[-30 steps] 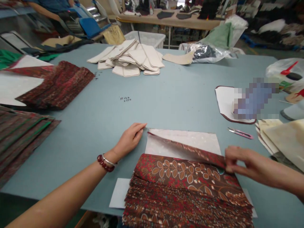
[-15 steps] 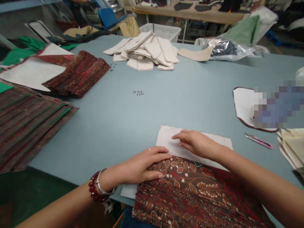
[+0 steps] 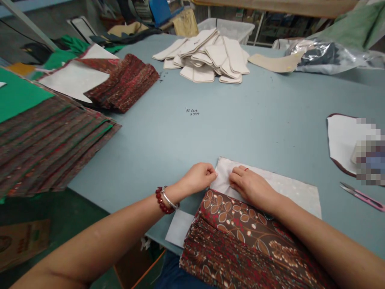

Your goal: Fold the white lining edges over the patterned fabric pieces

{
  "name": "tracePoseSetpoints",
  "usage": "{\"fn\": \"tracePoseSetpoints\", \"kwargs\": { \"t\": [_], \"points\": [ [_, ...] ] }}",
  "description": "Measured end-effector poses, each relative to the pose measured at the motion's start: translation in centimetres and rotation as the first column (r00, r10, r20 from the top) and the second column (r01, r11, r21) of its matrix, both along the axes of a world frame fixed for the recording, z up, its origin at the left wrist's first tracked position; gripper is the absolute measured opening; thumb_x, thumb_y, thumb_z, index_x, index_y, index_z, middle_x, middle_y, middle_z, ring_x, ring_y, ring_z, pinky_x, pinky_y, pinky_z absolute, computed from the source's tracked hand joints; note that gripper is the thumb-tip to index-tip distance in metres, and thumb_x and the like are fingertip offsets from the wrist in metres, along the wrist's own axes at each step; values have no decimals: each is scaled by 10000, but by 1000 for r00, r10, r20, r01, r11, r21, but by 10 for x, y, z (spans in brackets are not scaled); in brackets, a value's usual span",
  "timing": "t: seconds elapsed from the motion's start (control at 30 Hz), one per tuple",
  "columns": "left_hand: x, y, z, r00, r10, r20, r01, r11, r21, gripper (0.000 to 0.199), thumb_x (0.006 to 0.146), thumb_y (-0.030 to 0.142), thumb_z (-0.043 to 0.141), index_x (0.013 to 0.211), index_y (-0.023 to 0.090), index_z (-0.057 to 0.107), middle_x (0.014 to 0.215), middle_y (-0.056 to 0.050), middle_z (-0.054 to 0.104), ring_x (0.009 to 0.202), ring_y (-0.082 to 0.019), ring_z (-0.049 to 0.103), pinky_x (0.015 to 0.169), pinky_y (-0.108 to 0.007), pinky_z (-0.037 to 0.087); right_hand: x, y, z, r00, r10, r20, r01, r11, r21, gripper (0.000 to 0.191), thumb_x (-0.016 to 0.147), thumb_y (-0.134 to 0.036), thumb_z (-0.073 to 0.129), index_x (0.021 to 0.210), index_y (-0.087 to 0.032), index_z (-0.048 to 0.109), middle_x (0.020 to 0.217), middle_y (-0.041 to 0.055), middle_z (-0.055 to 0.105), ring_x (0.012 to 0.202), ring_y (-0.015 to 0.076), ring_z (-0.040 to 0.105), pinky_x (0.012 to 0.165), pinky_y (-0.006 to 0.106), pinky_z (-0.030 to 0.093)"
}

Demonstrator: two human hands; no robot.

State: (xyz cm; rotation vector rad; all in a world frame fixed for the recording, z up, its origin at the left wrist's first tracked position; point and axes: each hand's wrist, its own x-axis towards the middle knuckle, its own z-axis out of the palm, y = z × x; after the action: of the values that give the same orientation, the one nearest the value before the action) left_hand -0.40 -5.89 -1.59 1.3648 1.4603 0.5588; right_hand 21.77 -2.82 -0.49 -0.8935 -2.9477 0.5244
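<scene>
In front of me lies a stack of brown floral fabric (image 3: 240,241), printed with leaves and red flowers, with many folded layers toward my lap. At its far edge a fabric piece shows its white back (image 3: 288,192). My left hand (image 3: 200,176), with a red bead bracelet and a silver bangle at the wrist, pinches the left edge of this white-backed piece. On the same piece my right hand (image 3: 252,184) has its fingers bunched together, and the cloth creases beside them. Its fingertips are partly hidden. A pale sheet (image 3: 179,228) sticks out under the stack's left side.
Pink-handled thread snips (image 3: 363,196) lie at right, near a white dark-edged piece (image 3: 343,140) by a blurred area. Cream pieces (image 3: 207,56) are heaped at the back. Folded patterned fabrics (image 3: 123,86) and striped stacks (image 3: 60,148) line the left of the blue-grey table (image 3: 156,148).
My left hand has gone from lying flat on the floral stack to pinching the white piece's edge. My right hand's fingers have curled onto the white cloth. The view has shifted left.
</scene>
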Motion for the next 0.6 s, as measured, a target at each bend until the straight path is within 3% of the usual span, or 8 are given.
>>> {"fn": "tracePoseSetpoints", "kwargs": {
  "t": [0.13,0.27,0.4,0.6],
  "points": [
    [10,8,3,997,-18,-80,25,996,81,193,830,238,588,652,167,615,572,8,575,502,-98,493,457,-229,315,-1,-1,-3,1000,-3,3,3,1000,31,126,985,-155,556,863,-166,585,921,61,613,868,216,525,758,329,401],
    [11,11,10,987,151,61,-144,984,-106,103,873,140,499,910,157,593,701,-4,655,472,-91,556,443,-224,399,-2,-1,-6,1000,25,18,-26,995,96,126,967,-126,571,847,-163,580,904,49,612,838,210,512,751,329,390],
    [9,9,14,974,176,144,-124,942,-313,133,893,87,451,952,152,551,678,-1,657,435,-83,562,416,-215,395,-2,-4,-7,998,49,28,-53,985,165,109,941,-95,573,854,-161,580,900,52,605,823,217,503,735,340,378],
    [13,7,15,935,264,239,-178,927,-330,201,859,67,479,1018,163,557,632,31,630,430,-65,522,432,-202,368,-3,-6,-8,998,56,29,-61,978,200,101,913,-95,550,843,-156,589,881,70,613,827,227,511,729,345,373]
  ]
}}
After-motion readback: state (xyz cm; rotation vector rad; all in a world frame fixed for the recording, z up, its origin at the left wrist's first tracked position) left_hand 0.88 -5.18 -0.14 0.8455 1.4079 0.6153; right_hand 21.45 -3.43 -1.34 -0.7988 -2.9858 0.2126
